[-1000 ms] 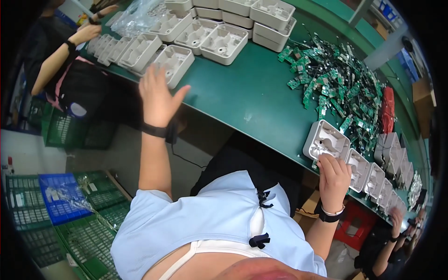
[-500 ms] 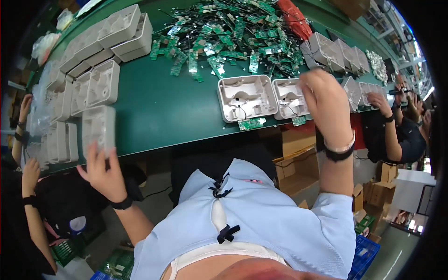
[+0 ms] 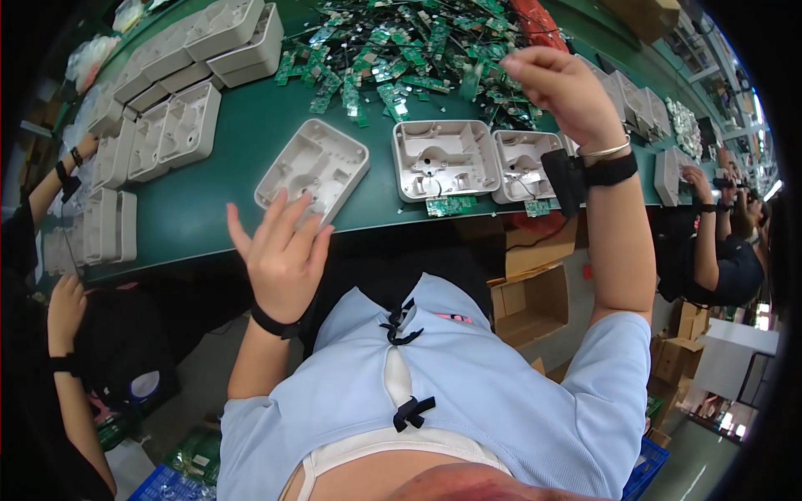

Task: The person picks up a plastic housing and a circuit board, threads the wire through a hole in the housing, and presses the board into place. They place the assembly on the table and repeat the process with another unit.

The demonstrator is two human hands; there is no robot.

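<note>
Nearest me, the left hand (image 3: 286, 263) is spread wide, palm down, its fingertips at the near edge of a light-grey plastic housing (image 3: 322, 154), which sits askew just ahead of it, open side up and a little blurred; whether it rests flat on the green bench (image 3: 234, 196) or is slightly raised, I can't tell. To that hand's right and somewhat farther out, a wired housing (image 3: 447, 159) stands square, a green circuit board (image 3: 451, 206) lying at its near edge, with a second wired housing (image 3: 525, 154) just beside it. Above and beyond these, the right hand (image 3: 572, 96) hangs with its fingers drawn narrow and pointing left; a blurred green patch shows near the fingertips, but I can't tell whether they pinch anything. Beyond and to the left of that hand spreads a heap of circuit boards (image 3: 401, 54) with dark wires, and past its fingers lies a red plastic bag (image 3: 539, 25). Stacked housings (image 3: 238, 50) stand well off, ahead and left of the left hand.
</note>
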